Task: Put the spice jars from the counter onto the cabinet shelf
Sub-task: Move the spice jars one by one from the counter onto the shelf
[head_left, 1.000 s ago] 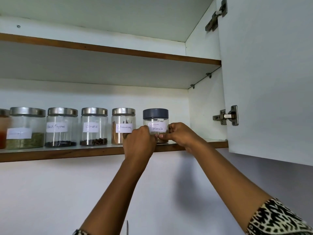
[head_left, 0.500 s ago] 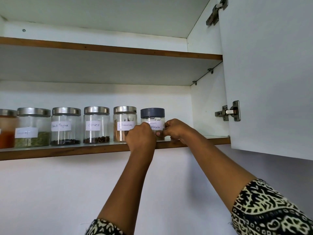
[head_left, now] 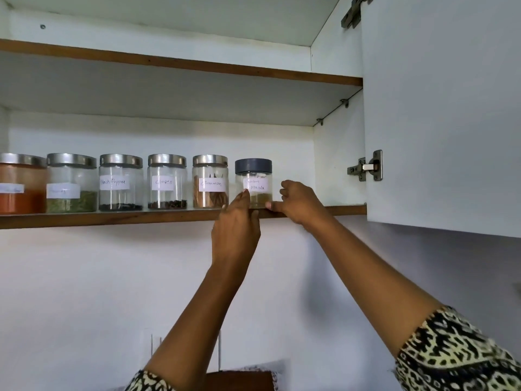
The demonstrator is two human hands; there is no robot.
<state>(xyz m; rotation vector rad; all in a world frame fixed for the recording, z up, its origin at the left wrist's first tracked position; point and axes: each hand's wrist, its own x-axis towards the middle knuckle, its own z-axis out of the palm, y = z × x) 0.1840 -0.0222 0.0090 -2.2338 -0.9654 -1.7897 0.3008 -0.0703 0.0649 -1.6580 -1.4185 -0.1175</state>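
The dark-lidded jar labelled Garam Masala stands upright at the right end of the row on the cabinet shelf. My left hand is just below and left of it. Its fingertips rest against the jar's lower left side and its thumb sits under the shelf edge. My right hand is to the jar's right, with a small gap between its curled fingers and the glass and its thumb on the shelf edge. Left of this jar stand steel-lidded jars: Cinnamon, Cloves and Black Pepper.
Further left on the shelf are a jar of green herbs and a jar of red powder. The open cabinet door hangs at the right on a hinge. An upper shelf runs above. Some shelf space lies right of the last jar.
Both hands were closed around the Garam Masala jar. They have since let go and slid down and apart to the shelf edge, leaving the jar standing.
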